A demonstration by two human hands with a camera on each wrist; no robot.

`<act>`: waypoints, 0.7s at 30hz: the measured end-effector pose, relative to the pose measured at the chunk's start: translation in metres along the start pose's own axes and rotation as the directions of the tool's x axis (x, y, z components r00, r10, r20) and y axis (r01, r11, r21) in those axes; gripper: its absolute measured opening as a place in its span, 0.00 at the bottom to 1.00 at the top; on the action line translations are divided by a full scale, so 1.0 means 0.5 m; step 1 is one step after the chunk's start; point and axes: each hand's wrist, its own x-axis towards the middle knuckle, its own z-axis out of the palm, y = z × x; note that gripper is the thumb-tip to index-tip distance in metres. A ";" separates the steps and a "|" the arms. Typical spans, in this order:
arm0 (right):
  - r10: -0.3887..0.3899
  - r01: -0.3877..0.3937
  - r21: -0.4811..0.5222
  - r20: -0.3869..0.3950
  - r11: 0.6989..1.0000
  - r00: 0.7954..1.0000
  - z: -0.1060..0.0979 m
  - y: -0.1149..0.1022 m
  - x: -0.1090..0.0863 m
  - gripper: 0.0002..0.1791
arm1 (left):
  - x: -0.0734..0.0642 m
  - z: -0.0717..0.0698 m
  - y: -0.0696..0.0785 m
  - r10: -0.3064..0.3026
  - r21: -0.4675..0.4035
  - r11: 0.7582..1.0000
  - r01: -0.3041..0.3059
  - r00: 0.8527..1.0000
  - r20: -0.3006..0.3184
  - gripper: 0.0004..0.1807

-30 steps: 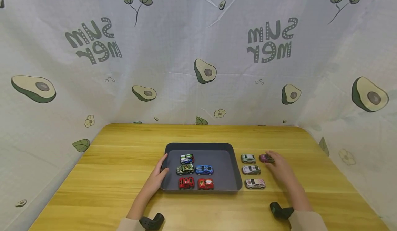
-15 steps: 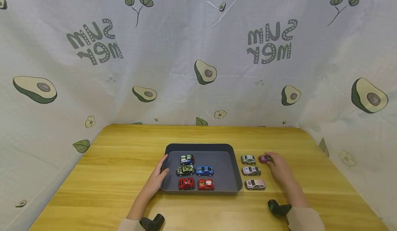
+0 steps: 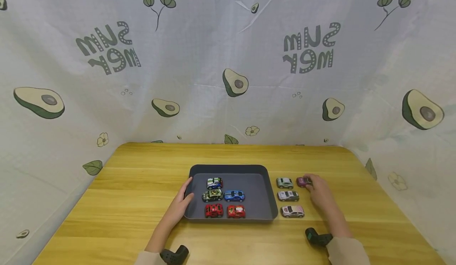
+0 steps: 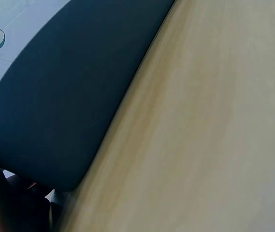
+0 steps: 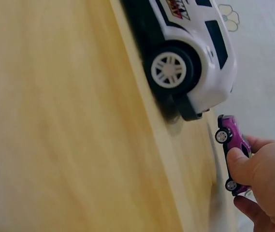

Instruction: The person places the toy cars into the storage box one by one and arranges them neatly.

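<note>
Fingers and thumb of the right hand (image 3: 320, 192) close in a pinch on the purple car (image 5: 235, 137), thumb on one side and fingertips on the other; we cannot tell whether its wheels touch the table (image 3: 114, 213). We judge the step in hand to be taking hold of this car, and we think the next move calls for a steady pinch and a path that misses the pale green car (image 3: 285, 183) just left of those fingers.

Nearer to us than the pinching fingers, and to their left, we see the grey-and-white car (image 3: 288, 195) and then the white car (image 3: 292, 211).

Well to the left, the left hand (image 3: 179, 203) holds the side of the dark grey tray (image 3: 228, 220), its thumb over the rim and its fingers, only slightly bent, along the outer wall. Inside, to the right of that thumb, we count five cars. The camouflage car (image 3: 212, 195) sits nearest it, with the blue car (image 3: 234, 195) just beyond. Farther from us than the thumb is the white-and-green car (image 3: 214, 183); nearer to us are the plain red car (image 3: 213, 210) and the red-and-white car (image 3: 236, 211). The tray's right part, toward the pinching fingers, holds no car.
</note>
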 end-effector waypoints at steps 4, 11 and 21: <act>-0.021 0.021 -0.006 -0.034 1.000 0.999 -0.004 -0.015 -0.003 0.16 | 0.000 0.000 0.000 0.002 0.001 1.000 -0.002 1.000 -0.003 0.30; -0.070 0.072 0.027 -0.075 0.997 0.995 -0.013 -0.052 -0.010 0.16 | -0.002 0.001 0.004 0.008 0.008 1.000 -0.008 1.000 0.002 0.30; -0.102 0.102 -0.009 -0.053 0.995 0.993 -0.020 -0.100 -0.017 0.19 | -0.001 0.001 0.001 0.005 0.001 1.000 -0.005 1.000 0.001 0.30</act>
